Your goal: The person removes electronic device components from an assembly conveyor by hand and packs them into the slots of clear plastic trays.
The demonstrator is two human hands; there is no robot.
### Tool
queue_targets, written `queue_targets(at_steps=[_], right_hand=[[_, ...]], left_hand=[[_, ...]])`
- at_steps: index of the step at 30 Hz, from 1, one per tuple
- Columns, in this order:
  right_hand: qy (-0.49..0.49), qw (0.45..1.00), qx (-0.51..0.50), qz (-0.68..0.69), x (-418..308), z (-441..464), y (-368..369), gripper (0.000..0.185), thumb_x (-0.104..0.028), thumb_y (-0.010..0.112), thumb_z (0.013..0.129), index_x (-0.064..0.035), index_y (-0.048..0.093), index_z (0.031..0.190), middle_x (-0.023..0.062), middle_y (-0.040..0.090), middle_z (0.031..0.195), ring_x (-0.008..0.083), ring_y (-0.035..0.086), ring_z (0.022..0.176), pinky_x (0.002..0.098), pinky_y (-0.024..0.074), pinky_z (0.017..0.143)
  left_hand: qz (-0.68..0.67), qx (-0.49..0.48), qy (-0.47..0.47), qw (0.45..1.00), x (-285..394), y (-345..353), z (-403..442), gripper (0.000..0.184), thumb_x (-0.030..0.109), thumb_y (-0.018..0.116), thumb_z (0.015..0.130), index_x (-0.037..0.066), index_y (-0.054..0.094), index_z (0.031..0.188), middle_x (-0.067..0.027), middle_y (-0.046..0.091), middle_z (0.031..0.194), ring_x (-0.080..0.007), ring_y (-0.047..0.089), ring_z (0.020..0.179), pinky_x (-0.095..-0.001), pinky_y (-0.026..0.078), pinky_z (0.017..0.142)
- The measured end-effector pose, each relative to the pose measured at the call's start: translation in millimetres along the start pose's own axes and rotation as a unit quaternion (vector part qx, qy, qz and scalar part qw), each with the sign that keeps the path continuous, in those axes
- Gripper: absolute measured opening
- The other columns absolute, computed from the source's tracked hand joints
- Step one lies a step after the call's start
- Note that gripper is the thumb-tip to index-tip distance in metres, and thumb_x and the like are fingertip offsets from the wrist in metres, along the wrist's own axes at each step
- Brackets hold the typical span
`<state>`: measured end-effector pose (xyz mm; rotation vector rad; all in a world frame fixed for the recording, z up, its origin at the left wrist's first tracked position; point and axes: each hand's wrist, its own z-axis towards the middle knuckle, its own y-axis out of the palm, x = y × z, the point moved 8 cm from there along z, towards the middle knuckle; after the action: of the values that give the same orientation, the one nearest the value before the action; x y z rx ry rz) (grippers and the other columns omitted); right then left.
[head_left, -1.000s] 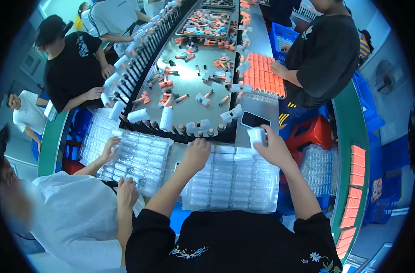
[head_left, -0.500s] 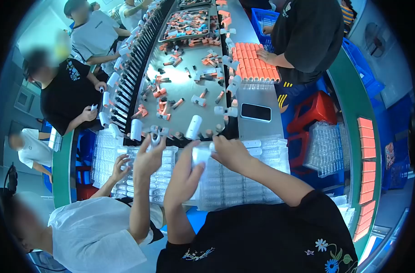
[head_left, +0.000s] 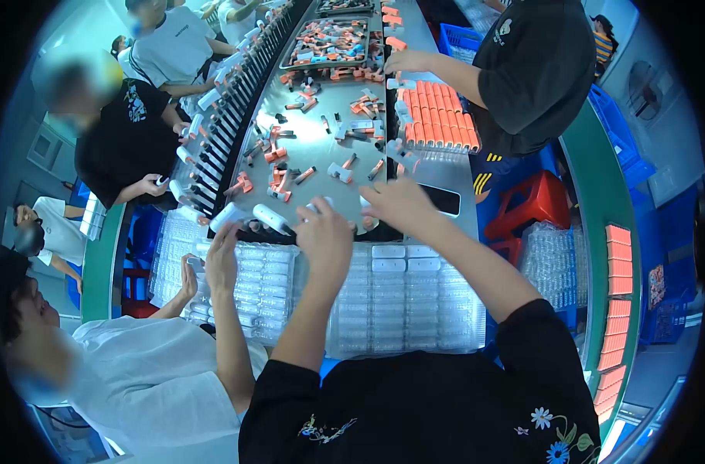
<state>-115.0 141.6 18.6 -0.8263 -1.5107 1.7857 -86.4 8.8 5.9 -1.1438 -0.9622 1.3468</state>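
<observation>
My left hand (head_left: 324, 240) is at the near end of the black-edged conveyor, fingers closed around a white plastic casing (head_left: 318, 206) that they partly cover. To its right, my right hand (head_left: 399, 207) reaches to the conveyor's corner, its fingers bent on another white piece (head_left: 365, 203), mostly hidden. A further white casing (head_left: 271, 218) stands on the conveyor end left of my left hand. Below my hands lies a clear plastic blister tray (head_left: 406, 309), with several white casings (head_left: 402, 259) in its upper slots.
Beyond the conveyor's end, loose orange and grey parts (head_left: 279, 178) lie on a metal surface. A phone (head_left: 448, 201) rests by my right forearm. Orange pieces in rows (head_left: 437, 116) are farther right. A co-worker's hands (head_left: 222, 259) are close on the left. A red stool (head_left: 534, 203) stands right.
Both hands have moved up from above the tray to the conveyor end and apart from each other. The co-worker at the right has moved a hand from the orange rows to the conveyor.
</observation>
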Motion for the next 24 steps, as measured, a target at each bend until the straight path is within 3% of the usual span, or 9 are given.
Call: queue_targets(at_steps=[1, 4, 7, 11, 13, 15, 17, 18, 24], right_hand=[[0.077, 0.996, 0.023, 0.037, -2, 3, 8, 0.038, -0.042, 0.065, 0.098, -0.0077, 0.059, 0.112, 0.0109, 0.072, 0.085, 0.0304, 0.074, 0.075, 0.0491, 0.0563, 0.082], [0.156, 0.98, 0.122, -0.004, -33, -17, 14, 0.042, -0.039, 0.067, 0.097, -0.0007, 0.058, 0.113, 0.0114, 0.071, 0.081, 0.0349, 0.073, 0.071, 0.048, 0.0571, 0.063], [0.244, 0.95, 0.017, 0.194, -37, -55, 23, 0.039, -0.028, 0.07, 0.094, 0.003, 0.06, 0.115, 0.0124, 0.069, 0.087, 0.0352, 0.072, 0.079, 0.0444, 0.0562, 0.076], [0.138, 0.961, 0.144, 0.191, -17, -127, 27, 0.02, -0.009, 0.07, 0.086, -0.0013, 0.068, 0.104, 0.0175, 0.066, 0.108, 0.0348, 0.063, 0.104, 0.0461, 0.0524, 0.089], [0.169, 0.976, 0.069, 0.12, 9, -149, 56, 0.029, -0.005, 0.069, 0.081, 0.0003, 0.067, 0.11, 0.0182, 0.065, 0.113, 0.0362, 0.062, 0.112, 0.046, 0.0521, 0.093], [0.141, 0.983, 0.023, 0.119, 19, -153, 55, 0.033, -0.006, 0.07, 0.079, 0.0009, 0.066, 0.111, 0.0186, 0.065, 0.114, 0.036, 0.062, 0.113, 0.0459, 0.0522, 0.094], [0.121, 0.985, -0.032, 0.122, 27, -152, 59, 0.036, -0.007, 0.071, 0.078, 0.0015, 0.065, 0.113, 0.019, 0.065, 0.115, 0.0357, 0.062, 0.115, 0.0458, 0.0524, 0.095], [0.133, 0.979, -0.098, 0.117, 28, -148, 71, 0.039, -0.007, 0.071, 0.078, 0.0012, 0.064, 0.115, 0.0189, 0.065, 0.117, 0.0353, 0.062, 0.115, 0.0456, 0.0525, 0.095], [0.079, 0.978, -0.147, 0.124, 29, -140, 38, 0.055, -0.013, 0.077, 0.077, -0.0043, 0.061, 0.129, 0.0158, 0.063, 0.125, 0.0331, 0.062, 0.12, 0.0442, 0.0523, 0.1]], left_hand=[[-0.074, 0.059, -0.035, 0.995, -17, 1, -9, 0.06, 0.048, 0.076, 0.086, -0.005, 0.06, 0.11, -0.0197, 0.064, 0.096, -0.0369, 0.067, 0.089, -0.0418, 0.059, 0.068], [-0.193, -0.212, -0.118, 0.951, -42, -4, -39, 0.061, 0.052, 0.071, 0.094, -0.004, 0.057, 0.112, -0.0313, 0.07, 0.105, -0.0477, 0.071, 0.097, -0.0526, 0.058, 0.077], [-0.332, -0.125, -0.054, 0.934, -7, -42, -35, 0.045, 0.041, 0.074, 0.094, 0.0, 0.061, 0.108, -0.0243, 0.071, 0.098, -0.0461, 0.07, 0.09, -0.0525, 0.055, 0.073], [-0.316, 0.192, 0.343, 0.863, 61, -99, 3, 0.039, 0.035, 0.078, 0.086, 0.006, 0.061, 0.107, -0.0096, 0.071, 0.103, -0.0336, 0.069, 0.101, -0.0435, 0.054, 0.086], [-0.279, 0.139, 0.389, 0.867, 78, -67, 22, 0.035, 0.033, 0.077, 0.085, 0.009, 0.062, 0.105, -0.0048, 0.072, 0.101, -0.0282, 0.069, 0.108, -0.0398, 0.048, 0.102], [-0.246, 0.09, 0.383, 0.886, 85, -54, 28, 0.035, 0.034, 0.077, 0.086, 0.009, 0.061, 0.105, -0.0078, 0.074, 0.098, -0.0295, 0.073, 0.098, -0.0413, 0.054, 0.094], [-0.16, -0.136, 0.19, 0.959, 76, -14, 42, 0.031, 0.03, 0.074, 0.09, 0.007, 0.06, 0.105, -0.0097, 0.074, 0.09, -0.032, 0.075, 0.089, -0.043, 0.059, 0.08], [-0.122, -0.11, 0.122, 0.979, 74, 6, 44, 0.029, 0.027, 0.069, 0.095, 0.004, 0.058, 0.107, -0.0119, 0.073, 0.08, -0.0349, 0.076, 0.076, -0.0445, 0.06, 0.065], [-0.215, 0.061, -0.07, 0.972, 23, 8, -4, 0.038, 0.033, 0.064, 0.098, -0.001, 0.056, 0.112, -0.0183, 0.072, 0.085, -0.0395, 0.074, 0.069, -0.0458, 0.059, 0.061]])
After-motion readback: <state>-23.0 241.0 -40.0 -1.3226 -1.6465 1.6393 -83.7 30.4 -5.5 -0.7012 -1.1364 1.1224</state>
